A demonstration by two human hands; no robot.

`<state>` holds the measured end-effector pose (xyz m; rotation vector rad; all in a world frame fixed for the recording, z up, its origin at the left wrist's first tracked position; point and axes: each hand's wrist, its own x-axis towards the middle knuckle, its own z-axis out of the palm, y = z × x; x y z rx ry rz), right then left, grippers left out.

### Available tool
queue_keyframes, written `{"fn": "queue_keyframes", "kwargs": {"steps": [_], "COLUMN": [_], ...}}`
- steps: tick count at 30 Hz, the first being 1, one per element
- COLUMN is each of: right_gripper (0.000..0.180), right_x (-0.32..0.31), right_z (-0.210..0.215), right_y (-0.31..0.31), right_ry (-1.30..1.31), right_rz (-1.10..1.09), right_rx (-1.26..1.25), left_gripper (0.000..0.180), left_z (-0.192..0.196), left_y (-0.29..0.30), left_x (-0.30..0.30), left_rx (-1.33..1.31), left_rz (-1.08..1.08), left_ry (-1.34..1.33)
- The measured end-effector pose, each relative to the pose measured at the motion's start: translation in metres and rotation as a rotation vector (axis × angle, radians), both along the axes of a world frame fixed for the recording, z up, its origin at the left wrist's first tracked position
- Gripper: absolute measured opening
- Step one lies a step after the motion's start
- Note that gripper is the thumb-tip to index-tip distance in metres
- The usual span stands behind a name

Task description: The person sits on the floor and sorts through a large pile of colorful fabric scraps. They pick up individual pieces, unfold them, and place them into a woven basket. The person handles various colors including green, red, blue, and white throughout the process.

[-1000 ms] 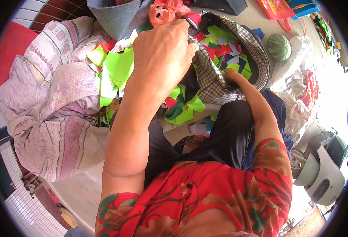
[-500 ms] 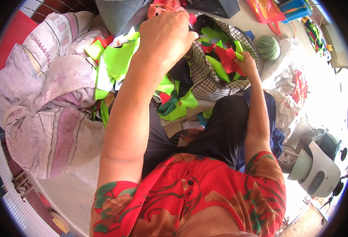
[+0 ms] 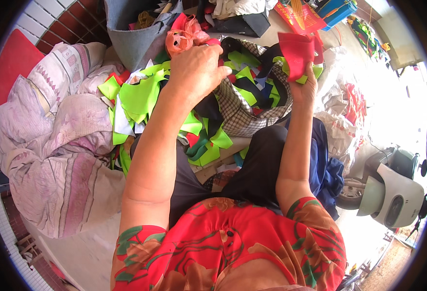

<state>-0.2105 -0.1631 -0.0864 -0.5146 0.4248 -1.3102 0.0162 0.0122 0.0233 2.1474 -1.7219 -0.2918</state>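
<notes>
While the right hand (image 3: 304,89) pinches a red scrap (image 3: 295,53) and some green cloth (image 3: 316,73), the left hand (image 3: 196,72) curls by the left rim of the checked bag (image 3: 235,111); I can't tell if it grips. The bag sits between the hands. A loose pinch might drop a piece, and a floppy bag side might spill more. A second ago, the right hand was inside the bag; now it's out.
</notes>
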Motion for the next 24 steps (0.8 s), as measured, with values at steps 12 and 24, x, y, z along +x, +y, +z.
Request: {"fn": "queue_keyframes", "kwargs": {"steps": [12, 24], "right_gripper": [0.062, 0.054], "right_x": [0.098, 0.076], "right_z": [0.058, 0.048], "right_y": [0.130, 0.109], "right_ry": [0.708, 0.322], "right_rz": [-0.145, 0.093], "right_rx": [-0.797, -0.450], "left_gripper": [0.042, 0.034], "left_z": [-0.008, 0.002], "left_y": [-0.021, -0.009], "left_x": [-0.023, 0.038], "left_rx": [-0.366, -0.428], "left_rz": [-0.206, 0.066], "left_ry": [1.386, 1.731]}}
